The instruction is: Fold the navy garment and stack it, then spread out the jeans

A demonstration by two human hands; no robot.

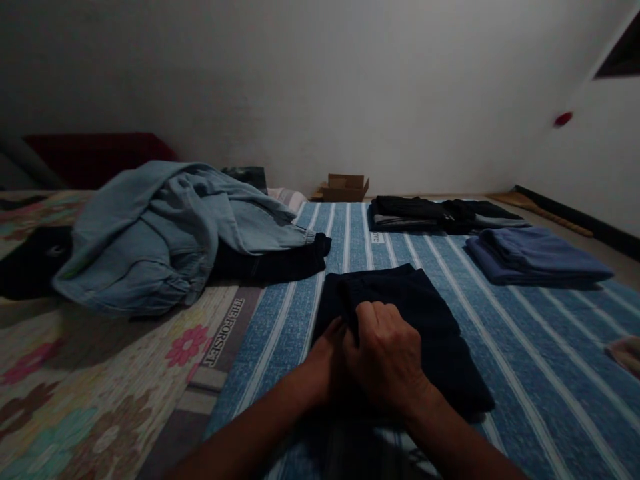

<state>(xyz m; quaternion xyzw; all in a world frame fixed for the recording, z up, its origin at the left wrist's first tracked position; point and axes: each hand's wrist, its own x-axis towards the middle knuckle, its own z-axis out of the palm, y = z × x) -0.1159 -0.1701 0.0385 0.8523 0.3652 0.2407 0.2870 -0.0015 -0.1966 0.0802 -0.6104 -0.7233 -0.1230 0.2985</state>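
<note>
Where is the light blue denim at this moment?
The light blue denim lies heaped on the left side of the head view, partly over dark clothing, left of the navy garment.

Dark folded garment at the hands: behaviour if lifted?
The dark garment is probably floppy: one part bends up at the right hand. Lifted by that part, it may unfold, since it lies in layers. Rolling seems unlikely; it sits mostly flat on the striped sheet.

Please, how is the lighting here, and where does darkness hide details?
Head view: dim overall, the plain pale wall darker toward the left; head view: the folded dark navy cloth garment looks nearly black, with little detail; head view: the bare left hand is more shadowed than the right hand.
</note>
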